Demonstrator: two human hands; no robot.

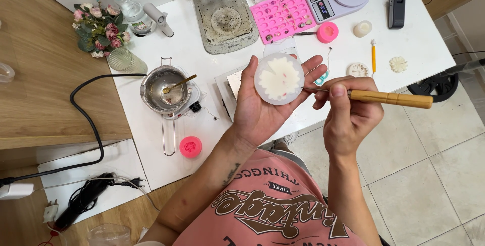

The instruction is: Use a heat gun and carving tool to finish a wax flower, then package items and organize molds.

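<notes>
Left hand (262, 104) cups round mould (279, 78); right hand (348, 112) grips wooden-handled tool (391, 98) at rim.

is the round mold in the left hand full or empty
Full: the round mold, flat on the left hand, holds white wax nearly to its rim.

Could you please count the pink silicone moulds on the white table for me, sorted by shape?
Round pink moulds: 2, one near the scale, one by the pot handle
Rectangular pink mould tray: 1
Total: 3
</notes>
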